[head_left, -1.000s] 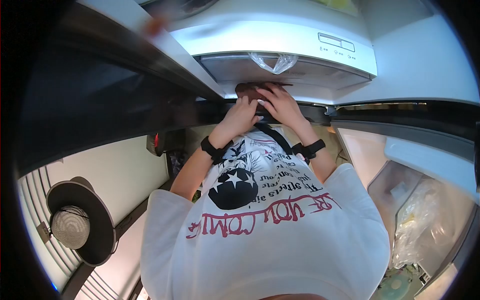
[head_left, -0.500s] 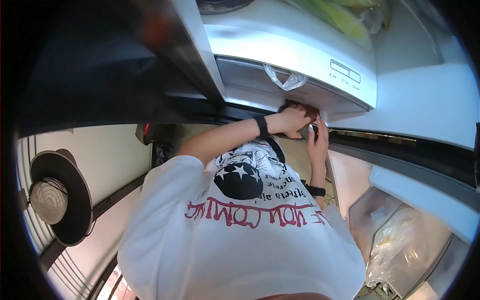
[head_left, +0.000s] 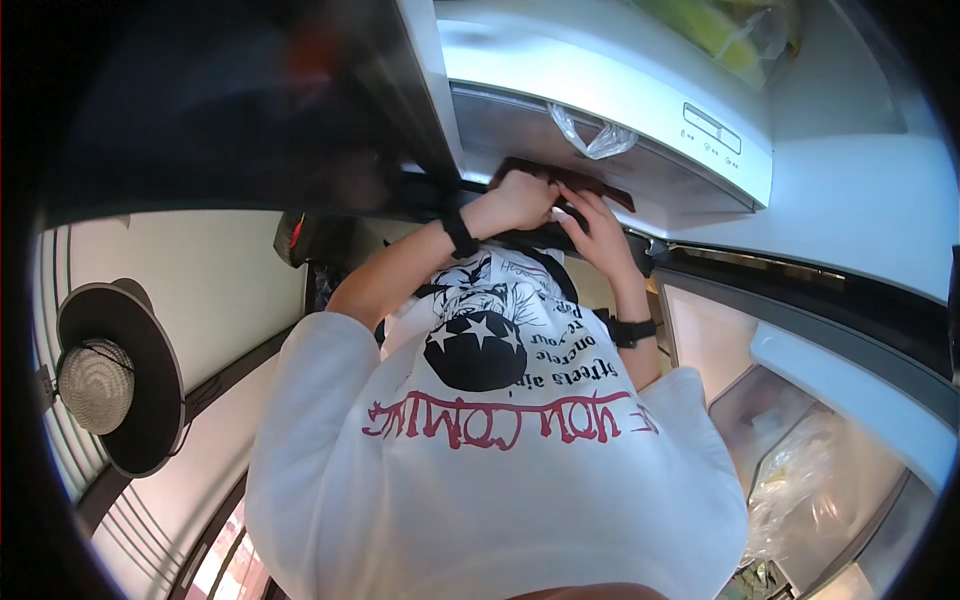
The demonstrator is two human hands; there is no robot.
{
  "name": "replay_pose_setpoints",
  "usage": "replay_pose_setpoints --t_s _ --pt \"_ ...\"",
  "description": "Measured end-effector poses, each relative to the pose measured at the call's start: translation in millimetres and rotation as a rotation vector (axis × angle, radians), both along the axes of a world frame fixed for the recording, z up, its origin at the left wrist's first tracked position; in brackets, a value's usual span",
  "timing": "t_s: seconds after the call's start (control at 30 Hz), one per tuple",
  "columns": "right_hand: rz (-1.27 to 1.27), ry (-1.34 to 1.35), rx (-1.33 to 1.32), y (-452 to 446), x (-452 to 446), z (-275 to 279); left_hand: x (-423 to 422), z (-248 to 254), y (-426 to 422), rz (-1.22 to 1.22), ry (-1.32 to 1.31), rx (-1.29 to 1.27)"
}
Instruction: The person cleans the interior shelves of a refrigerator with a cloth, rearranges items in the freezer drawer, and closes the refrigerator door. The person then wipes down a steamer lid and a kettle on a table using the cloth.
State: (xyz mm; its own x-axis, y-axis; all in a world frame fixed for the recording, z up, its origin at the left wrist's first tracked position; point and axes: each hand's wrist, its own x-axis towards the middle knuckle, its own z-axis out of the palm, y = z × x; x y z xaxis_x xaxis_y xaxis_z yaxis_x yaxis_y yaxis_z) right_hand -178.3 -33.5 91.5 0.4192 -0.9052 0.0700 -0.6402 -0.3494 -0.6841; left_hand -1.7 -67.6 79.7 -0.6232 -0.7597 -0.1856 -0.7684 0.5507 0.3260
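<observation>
A reddish-brown cloth (head_left: 600, 192) lies spread along the front floor of an open fridge compartment, just below a drawer (head_left: 650, 165). My left hand (head_left: 524, 202) is closed on the cloth's near side, knuckles up. Beside it, my right hand (head_left: 597, 236) has its fingers and thumb together at the cloth's near edge, close to the left fingertips. Part of the cloth is hidden under both hands. A clear plastic bag (head_left: 600, 138) hangs out over the drawer's front.
On the right an open fridge door (head_left: 860, 370) holds plastic bags (head_left: 800, 480). A dark door panel (head_left: 230, 130) stands at the left. A hat (head_left: 120, 380) hangs on the white surface at the left. Green produce (head_left: 715, 35) lies on the shelf above the drawer.
Both hands have moved left from the spot of half a second ago, and the cloth is now spread wider beyond them. The right hand has come up beside the left.
</observation>
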Motion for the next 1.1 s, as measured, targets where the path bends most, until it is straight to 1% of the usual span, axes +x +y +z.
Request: replay_pose_setpoints --t_s 0.07,0.1,0.13,0.17,0.23,0.3,0.37,0.43,0.5,0.57,0.6,0.63,0.67,0.7,0.73,0.77,0.8,0.87,0.93,1.0,1.03,1.07,1.1 --pt "0.116 -0.022 -0.016 -7 14 -2 14 4 4 0.031 -0.019 0.011" --pt "0.12 -0.022 -0.014 -12 21 -1 19 4 6 0.079 -0.085 0.016" --pt "0.169 -0.062 0.032 -16 28 -1 25 5 8 0.125 -0.15 0.021" --pt "0.217 -0.101 0.08 -19 35 -1 29 6 9 0.126 -0.149 0.025" --pt "0.209 -0.148 0.076 -23 45 -4 38 6 12 0.246 -0.149 -0.001" --pt "0.204 -0.116 0.093 -28 48 -4 44 0 13 0.272 -0.009 -0.067" --pt "0.174 -0.083 0.152 -26 44 -3 43 0 10 0.261 -0.048 0.012" --pt "0.174 -0.132 0.082 -21 41 -5 37 2 9 0.23 -0.067 0.01" --pt "0.14 -0.146 0.053 -9 30 -7 32 10 9 0.218 -0.089 0.007" --pt "0.01 -0.165 -0.158 6 12 -16 26 19 11 0.205 -0.06 -0.016" --pt "-0.096 -0.185 -0.2 16 8 -8 26 13 9 0.214 -0.061 -0.011" --pt "-0.088 -0.186 -0.195 27 1 -6 27 5 2 0.219 0.003 0.031" --pt "-0.165 -0.187 -0.149 36 -8 -6 29 -4 -1 0.223 0.067 0.071" --pt "-0.243 -0.188 -0.104 43 -15 -8 29 -4 1 0.228 0.066 0.073" --pt "-0.24 -0.187 -0.101 49 -23 -16 29 -4 2 0.231 0.05 0.022" --pt "-0.263 -0.185 0.007 57 -30 -27 29 -3 4 0.23 0.034 -0.029" --pt "-0.287 -0.184 0.114 62 -31 -27 28 -4 8 0.229 0.033 -0.027" --pt "-0.284 -0.144 0.129 72 -28 -28 27 -6 14 0.273 0.057 -0.174" --pt "-0.276 -0.107 0.14 72 -20 -23 27 -5 15 0.268 0.065 -0.168" --pt "-0.184 -0.119 -0.04 64 -9 -18 31 -5 15 0.273 0.067 -0.173" --pt "-0.172 -0.127 -0.049 60 -4 -17 34 -6 16 0.236 0.071 -0.122" --pt "-0.14 -0.133 -0.116 54 2 -15 39 -6 16 0.203 0.076 -0.076" --pt "-0.107 -0.144 -0.19 45 9 -12 46 9 23 0.044 0.282 -0.27"
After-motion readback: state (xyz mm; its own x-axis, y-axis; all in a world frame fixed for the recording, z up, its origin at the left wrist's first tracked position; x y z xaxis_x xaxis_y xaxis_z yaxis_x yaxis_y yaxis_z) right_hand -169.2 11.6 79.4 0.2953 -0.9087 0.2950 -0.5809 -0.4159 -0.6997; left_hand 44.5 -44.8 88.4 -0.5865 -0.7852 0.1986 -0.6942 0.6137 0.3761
